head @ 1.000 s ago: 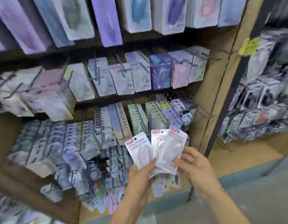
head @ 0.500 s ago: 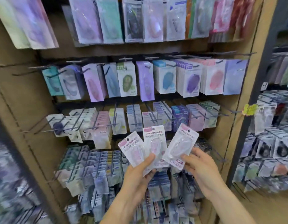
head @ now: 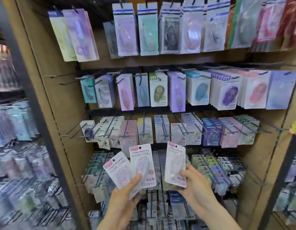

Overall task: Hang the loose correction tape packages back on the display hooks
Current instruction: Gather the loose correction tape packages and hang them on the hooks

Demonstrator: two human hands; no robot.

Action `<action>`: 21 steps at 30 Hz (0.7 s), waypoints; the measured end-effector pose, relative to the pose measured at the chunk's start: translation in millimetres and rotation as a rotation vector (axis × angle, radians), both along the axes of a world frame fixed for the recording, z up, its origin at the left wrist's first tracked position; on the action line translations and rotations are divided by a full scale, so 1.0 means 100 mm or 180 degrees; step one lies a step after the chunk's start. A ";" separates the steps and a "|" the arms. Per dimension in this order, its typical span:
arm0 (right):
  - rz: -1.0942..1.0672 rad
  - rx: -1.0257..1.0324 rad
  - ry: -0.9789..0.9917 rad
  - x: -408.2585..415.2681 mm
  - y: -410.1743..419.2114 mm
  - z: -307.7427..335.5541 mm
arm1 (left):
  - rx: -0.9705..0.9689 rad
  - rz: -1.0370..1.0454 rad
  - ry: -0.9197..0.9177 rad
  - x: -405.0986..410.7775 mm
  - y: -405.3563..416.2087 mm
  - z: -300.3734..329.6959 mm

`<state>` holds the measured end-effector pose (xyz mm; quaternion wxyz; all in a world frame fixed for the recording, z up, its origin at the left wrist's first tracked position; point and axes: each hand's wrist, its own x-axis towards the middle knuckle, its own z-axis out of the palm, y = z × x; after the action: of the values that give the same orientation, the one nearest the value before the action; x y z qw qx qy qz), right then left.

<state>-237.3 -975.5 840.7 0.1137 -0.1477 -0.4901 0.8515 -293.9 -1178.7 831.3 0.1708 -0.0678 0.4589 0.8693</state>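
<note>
1. Since a moment ago, my right hand (head: 196, 185) has drawn its pink correction tape package (head: 175, 165) clear of the other two.
2. It pinches that card's lower edge, upright before the display hooks (head: 163, 128).
3. My left hand (head: 125, 195) grips two fanned packages (head: 132, 166), thumb across them.

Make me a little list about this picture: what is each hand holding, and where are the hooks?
place: shop display rack with rows of hanging stationery packages
left hand: grips two pink-topped correction tape packages, fanned apart, thumb on front
right hand: holds one matching correction tape package upright, apart from the other two
display hooks: thin metal pegs sticking out in rows above and beside the hands
hung yet: no, all three packages are in the hands
matching row: cannot tell for sure
</note>
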 end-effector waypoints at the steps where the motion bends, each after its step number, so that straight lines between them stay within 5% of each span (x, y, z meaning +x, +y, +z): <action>1: -0.0064 -0.0117 0.0000 0.01 0.02 -0.03 | 0.0020 -0.0005 -0.0012 0.00 0.02 -0.01; 7: -0.0465 -0.0497 0.0055 0.03 0.09 -0.14 | 0.0046 -0.0219 0.0025 0.07 0.16 -0.07; 21: -0.0825 0.0690 0.0098 -0.46 0.42 0.03 | 0.0024 -0.0455 -0.0026 0.03 0.34 -0.17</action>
<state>-283.1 -933.8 843.2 0.2454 -0.1834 -0.5540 0.7741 -291.0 -1144.6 814.5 0.2347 -0.0377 0.4586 0.8563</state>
